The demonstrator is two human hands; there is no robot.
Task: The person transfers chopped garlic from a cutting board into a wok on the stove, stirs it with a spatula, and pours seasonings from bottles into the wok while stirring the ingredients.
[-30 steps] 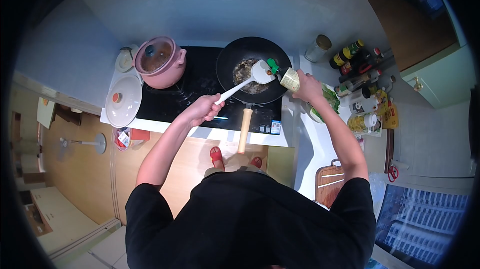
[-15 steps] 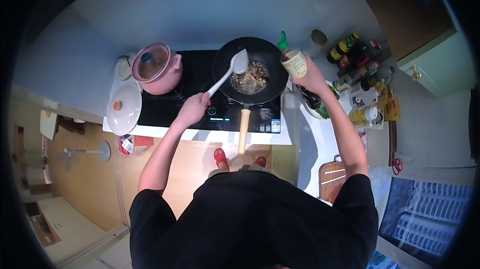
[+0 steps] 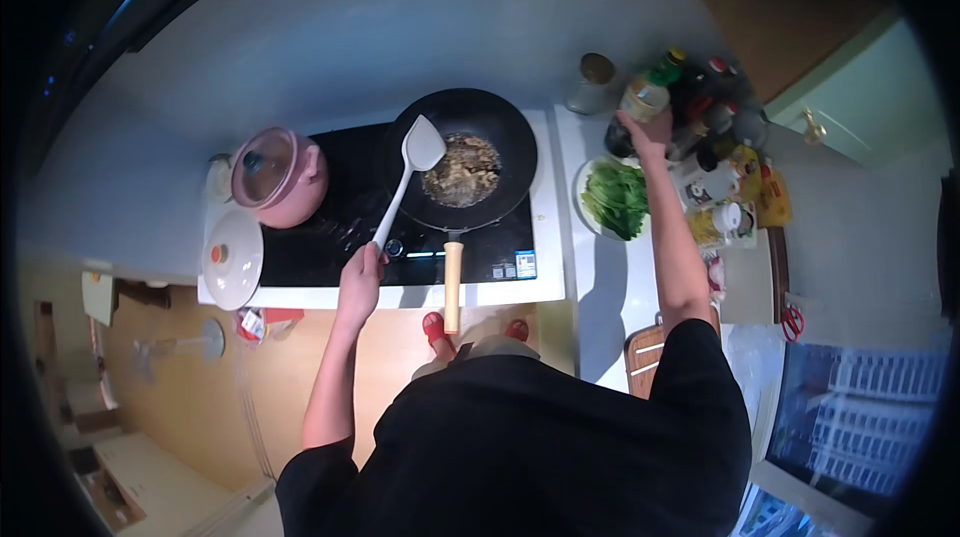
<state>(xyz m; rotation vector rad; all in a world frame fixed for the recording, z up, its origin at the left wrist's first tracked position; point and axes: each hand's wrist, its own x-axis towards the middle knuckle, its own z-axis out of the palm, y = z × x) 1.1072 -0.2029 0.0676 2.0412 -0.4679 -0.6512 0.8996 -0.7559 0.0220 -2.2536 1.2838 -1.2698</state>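
Note:
My left hand is closed around the handle of a white spatula, whose blade is held over the left side of a black wok. Chopped brown food sizzles in liquid at the bottom of the wok. The wok's wooden handle points toward me, untouched. Over at the right, my right hand grips a sauce bottle with a pale label and a green cap, beside the other bottles at the back of the counter. A plate of green leaves sits below that hand.
A pink lidded pot stands on the left of the black cooktop, with a white lid beside it. Several bottles, a glass jar and seasoning containers crowd the right. A wooden board lies nearer me.
My right hand has carried the sauce bottle right, from beside the wok to the group of bottles, uncovering the leaves. My left hand and the spatula have lowered slightly; the view has shifted.

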